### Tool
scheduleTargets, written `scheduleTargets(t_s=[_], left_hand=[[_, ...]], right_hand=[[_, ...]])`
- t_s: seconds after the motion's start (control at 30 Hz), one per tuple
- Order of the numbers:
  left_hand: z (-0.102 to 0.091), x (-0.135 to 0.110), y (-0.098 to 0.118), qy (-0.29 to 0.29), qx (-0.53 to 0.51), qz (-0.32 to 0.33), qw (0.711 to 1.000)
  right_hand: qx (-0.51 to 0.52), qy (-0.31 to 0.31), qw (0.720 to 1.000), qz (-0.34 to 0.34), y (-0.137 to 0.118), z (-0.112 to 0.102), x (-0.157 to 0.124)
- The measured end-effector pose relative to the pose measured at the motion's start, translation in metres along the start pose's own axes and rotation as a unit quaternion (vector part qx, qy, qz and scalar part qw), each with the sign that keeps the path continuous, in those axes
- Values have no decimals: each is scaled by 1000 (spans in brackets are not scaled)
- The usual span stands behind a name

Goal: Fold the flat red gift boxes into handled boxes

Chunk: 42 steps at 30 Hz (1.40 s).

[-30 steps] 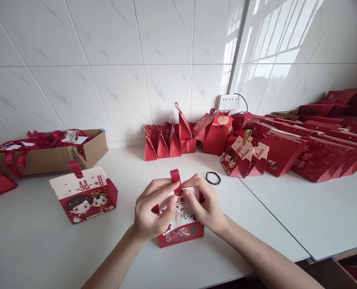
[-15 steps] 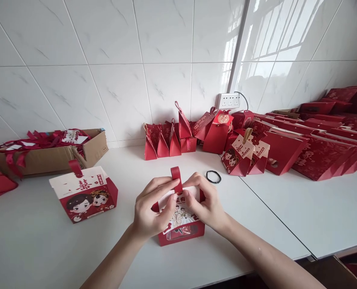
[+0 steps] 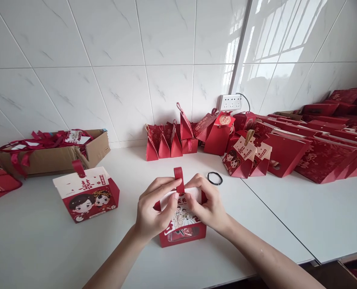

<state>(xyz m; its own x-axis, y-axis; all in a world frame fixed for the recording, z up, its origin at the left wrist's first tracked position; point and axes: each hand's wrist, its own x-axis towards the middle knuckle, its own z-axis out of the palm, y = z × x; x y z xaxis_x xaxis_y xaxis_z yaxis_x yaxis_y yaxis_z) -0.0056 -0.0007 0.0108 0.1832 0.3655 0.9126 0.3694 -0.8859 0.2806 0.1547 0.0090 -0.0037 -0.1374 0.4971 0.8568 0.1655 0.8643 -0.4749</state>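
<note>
A red and white gift box (image 3: 183,218) with a printed couple and a clear window stands upright on the white table before me. My left hand (image 3: 157,204) pinches its top edge from the left, thumb in front and fingers behind. On the right, my right hand (image 3: 205,200) grips the same edge in the same way, its thumb close to the other. Between them a red strap handle (image 3: 179,180) rises from the box top. To the left sits a second gift box (image 3: 90,194) with two cartoon faces and a red strap, touched by neither hand.
A cardboard box (image 3: 52,159) of red ribbons lies at the back left. Small red boxes (image 3: 163,140) line the wall. A black band (image 3: 215,178) lies behind my right hand. Many red gift bags (image 3: 325,160) fill the right side, and a power strip (image 3: 230,102) leans on the wall.
The whole view has shifted slightly, so everything appears a little further right. Both hands keep the same hold on the gift box's top edge.
</note>
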Motion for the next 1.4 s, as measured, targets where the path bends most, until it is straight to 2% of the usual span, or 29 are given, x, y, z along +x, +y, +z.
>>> scheduleTargets(t_s=[0.17,0.47,0.57,0.67,0.83,1.0,1.27,1.4], left_hand=[[0,-1,-1,1,-8,11,1000],[-1,2,3,-4,-47,-61,997],[-1,3,4,-2,-59,-75,995],[1,2,5,8,-56,-65,996],[3,-2,5,20,-22,-55,998],[4,-2,4,27,-24,-41,998],[0,-1,2,1,-37,-29,999],[-1,-1,2,-13,-76,-56,996]], right_hand=[[3,2,1000,-3,0,0,-1],[-1,-9,999,51,-4,-1,1],[7,-4,999,47,-3,-1,2],[20,-4,999,28,-2,-1,1],[11,-5,999,47,-2,-1,0],[15,-12,999,34,-3,-1,0],[14,-16,999,32,-1,-2,0],[16,-9,999,28,0,-1,-1]])
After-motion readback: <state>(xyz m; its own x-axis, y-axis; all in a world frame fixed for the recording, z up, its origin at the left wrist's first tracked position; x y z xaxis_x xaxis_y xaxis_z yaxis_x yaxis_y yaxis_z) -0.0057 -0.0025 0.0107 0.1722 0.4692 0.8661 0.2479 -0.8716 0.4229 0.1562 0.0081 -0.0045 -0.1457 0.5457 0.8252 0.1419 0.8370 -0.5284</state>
